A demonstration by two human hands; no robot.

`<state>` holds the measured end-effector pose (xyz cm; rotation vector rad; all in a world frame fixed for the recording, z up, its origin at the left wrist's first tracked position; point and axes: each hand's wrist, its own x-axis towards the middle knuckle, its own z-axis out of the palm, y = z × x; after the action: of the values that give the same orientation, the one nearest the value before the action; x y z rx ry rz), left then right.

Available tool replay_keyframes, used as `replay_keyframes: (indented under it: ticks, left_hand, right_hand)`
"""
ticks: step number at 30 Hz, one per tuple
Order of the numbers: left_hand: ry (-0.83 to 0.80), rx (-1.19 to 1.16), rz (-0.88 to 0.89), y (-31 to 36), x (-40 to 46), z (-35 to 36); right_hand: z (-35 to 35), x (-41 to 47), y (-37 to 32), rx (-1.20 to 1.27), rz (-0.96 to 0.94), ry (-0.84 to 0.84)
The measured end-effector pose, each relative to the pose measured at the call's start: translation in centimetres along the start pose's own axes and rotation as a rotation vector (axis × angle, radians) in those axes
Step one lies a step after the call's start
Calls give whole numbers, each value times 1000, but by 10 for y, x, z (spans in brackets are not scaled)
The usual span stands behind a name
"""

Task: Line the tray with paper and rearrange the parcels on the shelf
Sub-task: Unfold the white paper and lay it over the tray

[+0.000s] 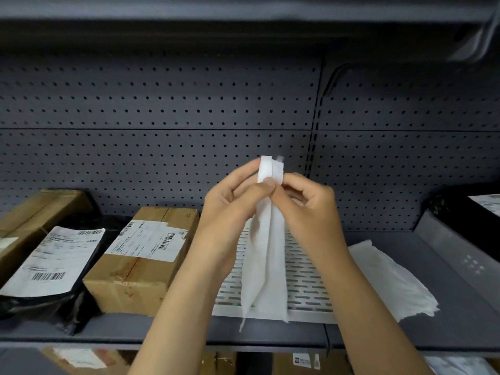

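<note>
Grey shelf [270, 336], both hands [270, 201] pinching folded paper [266, 255] above slotted tray [305, 290]

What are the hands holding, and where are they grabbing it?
Both the left hand and the right hand pinch a folded white paper sheet near its top end; the rest hangs down over the slotted tray.

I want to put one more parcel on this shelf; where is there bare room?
Bare shelf shows along the front edge, before the slotted tray, and at the right between the loose paper sheet and the grey side panel. The left is crowded: black mailer bag beside cardboard box.
</note>
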<state>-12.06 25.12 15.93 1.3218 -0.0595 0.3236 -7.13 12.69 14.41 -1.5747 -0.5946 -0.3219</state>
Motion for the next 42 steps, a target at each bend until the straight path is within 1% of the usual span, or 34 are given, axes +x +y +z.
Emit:
replay_keyframes:
  ticks: [5,11,13,16,19,21,24,27,30,33,36,39,42]
  left_hand:
    - [-45,31,49,-7,-4,1]
    - [-129,61,82,-10,-5,-3]
    - [-135,65,81,-9,-6,-3]
    - [-59,41,68,-11,-5,-1]
    - [57,6,3,-14,-2,-1]
    - [112,11,-28,-16,-1,-3]
    - [137,26,-51,-18,1,-8]
    - [136,21,-66,-17,2,-12]
    - [198,35,-74,-18,5,-20]
    - [279,76,-54,-18,8,-30]
    - [395,139,22,-16,16,-43]
    - [479,279,76,-16,27,-59]
    - [529,425,104,-16,36,-72]
  right_hand:
    - [-6,1,2,44,98,-9]
    - [-7,0,6,119,233,-145]
    - [-6,-2,4,133,253,-184]
    - [-5,-3,1,126,221,-169]
    - [-4,-3,1,86,161,-101]
    - [-6,-3,2,86,165,-82]
    - [-9,-3,3,77,183,-71]
    - [-14,-1,6,62,191,-16]
    - [-20,1,7,87,212,37]
    - [-28,3,9,59,198,114]
    - [-40,7,12,-8,173,186]
    - [-53,10,18,-40,190,226]
    - [-65,13,24,-48,220,268]
